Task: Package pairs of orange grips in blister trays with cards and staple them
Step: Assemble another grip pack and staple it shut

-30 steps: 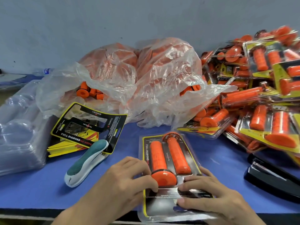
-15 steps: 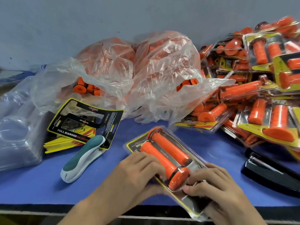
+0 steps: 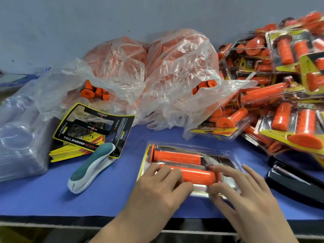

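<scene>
A clear blister tray (image 3: 226, 156) with two orange grips (image 3: 177, 156) and a yellow-black card lies sideways on the blue table (image 3: 35, 195), near its front edge. My left hand (image 3: 157, 186) rests on the tray's near left part, fingers lying flat over the nearer grip. My right hand (image 3: 245, 188) presses on the tray's right end with spread fingers. A white-and-teal stapler (image 3: 91, 169) lies left of the tray. A stack of yellow-black cards (image 3: 91, 130) sits behind the stapler.
A clear plastic bag (image 3: 157, 76) of loose orange grips sits at the back. Finished packs (image 3: 284, 95) are piled at the right. A black stapler (image 3: 294, 181) lies at the right edge. A stack of empty clear trays (image 3: 19, 130) stands at the left.
The pack has been turned from lengthwise to sideways, counterclockwise, under both hands. My fingers have flattened out over it.
</scene>
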`<state>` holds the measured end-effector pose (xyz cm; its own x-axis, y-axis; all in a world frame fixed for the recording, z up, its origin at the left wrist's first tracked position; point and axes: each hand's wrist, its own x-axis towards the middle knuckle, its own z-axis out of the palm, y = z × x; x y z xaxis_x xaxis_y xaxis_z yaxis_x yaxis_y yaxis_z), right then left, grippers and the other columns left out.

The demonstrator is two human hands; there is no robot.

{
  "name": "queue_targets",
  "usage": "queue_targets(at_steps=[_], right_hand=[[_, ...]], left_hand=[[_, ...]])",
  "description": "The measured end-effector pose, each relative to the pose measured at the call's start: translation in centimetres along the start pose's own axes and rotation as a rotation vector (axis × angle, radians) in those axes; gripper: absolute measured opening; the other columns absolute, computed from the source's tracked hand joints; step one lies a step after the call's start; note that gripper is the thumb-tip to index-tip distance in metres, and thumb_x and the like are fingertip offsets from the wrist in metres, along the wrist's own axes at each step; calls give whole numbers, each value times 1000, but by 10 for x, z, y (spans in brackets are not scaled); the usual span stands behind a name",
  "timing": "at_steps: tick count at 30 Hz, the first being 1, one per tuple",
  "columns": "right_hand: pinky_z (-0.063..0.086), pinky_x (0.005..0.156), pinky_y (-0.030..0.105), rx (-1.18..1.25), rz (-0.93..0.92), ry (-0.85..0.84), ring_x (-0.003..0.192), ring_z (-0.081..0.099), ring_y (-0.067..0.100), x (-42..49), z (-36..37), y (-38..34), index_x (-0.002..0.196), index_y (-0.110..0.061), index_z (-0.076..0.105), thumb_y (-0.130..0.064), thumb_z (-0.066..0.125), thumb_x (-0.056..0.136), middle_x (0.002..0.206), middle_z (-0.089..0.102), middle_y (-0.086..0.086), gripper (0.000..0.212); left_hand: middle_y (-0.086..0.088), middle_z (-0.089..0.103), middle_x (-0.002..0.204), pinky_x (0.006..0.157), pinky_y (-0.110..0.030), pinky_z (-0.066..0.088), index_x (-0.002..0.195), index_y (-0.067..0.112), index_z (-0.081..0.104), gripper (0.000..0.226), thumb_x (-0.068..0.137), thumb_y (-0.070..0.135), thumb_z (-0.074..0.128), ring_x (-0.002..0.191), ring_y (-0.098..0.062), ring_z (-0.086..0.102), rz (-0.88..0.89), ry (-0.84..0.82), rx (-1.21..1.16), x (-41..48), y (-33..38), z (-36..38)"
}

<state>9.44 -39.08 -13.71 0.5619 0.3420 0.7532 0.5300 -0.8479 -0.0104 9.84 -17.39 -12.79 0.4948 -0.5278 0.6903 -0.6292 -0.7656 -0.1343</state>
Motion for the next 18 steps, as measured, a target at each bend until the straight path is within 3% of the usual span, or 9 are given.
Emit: queue_targets(at_steps=[4, 7, 11, 14, 18], right_hand=[[46, 90, 43, -19, 5, -21, 71, 66, 23, 2, 2, 2, 67, -17, 68, -27, 53, 87, 111, 71, 3, 27], [49, 87, 46, 25, 59, -54, 85, 65, 21, 1, -4, 14, 69, -16, 66, -28, 51, 86, 117, 68, -1, 26], [42, 96, 50, 12, 58, -41, 99, 66, 27, 1, -2, 13, 72, -15, 67, -26, 51, 85, 121, 67, 2, 24], [41, 99, 55, 43, -90, -14, 114, 58, 24, 6, 6, -8, 78, -24, 74, -31, 58, 84, 122, 67, 2, 19], [46, 94, 52, 178, -232, 24, 104, 62, 16, 8, 19, -29, 76, -29, 65, -29, 57, 93, 110, 71, -5, 18]], left_hand=[[2, 51, 79, 80, -33, 42, 84, 22, 66, 12, 90, 11, 66, 72, -20, 46, 8, 4, 14, -9, -10, -2], [4, 58, 87, 86, -33, 41, 82, 20, 65, 10, 91, 17, 66, 79, -18, 54, 5, 9, -6, -19, -35, -10], [7, 63, 91, 85, -34, 47, 78, 18, 68, 15, 93, 18, 65, 84, -15, 60, 53, 24, -78, -25, -41, -19], [7, 63, 89, 86, -32, 46, 77, 19, 69, 13, 89, 15, 70, 81, -13, 59, 84, 54, -157, -26, -22, -19], [7, 64, 93, 88, -31, 46, 86, 22, 70, 9, 93, 17, 68, 85, -12, 58, 159, -24, -229, -28, -28, -19]])
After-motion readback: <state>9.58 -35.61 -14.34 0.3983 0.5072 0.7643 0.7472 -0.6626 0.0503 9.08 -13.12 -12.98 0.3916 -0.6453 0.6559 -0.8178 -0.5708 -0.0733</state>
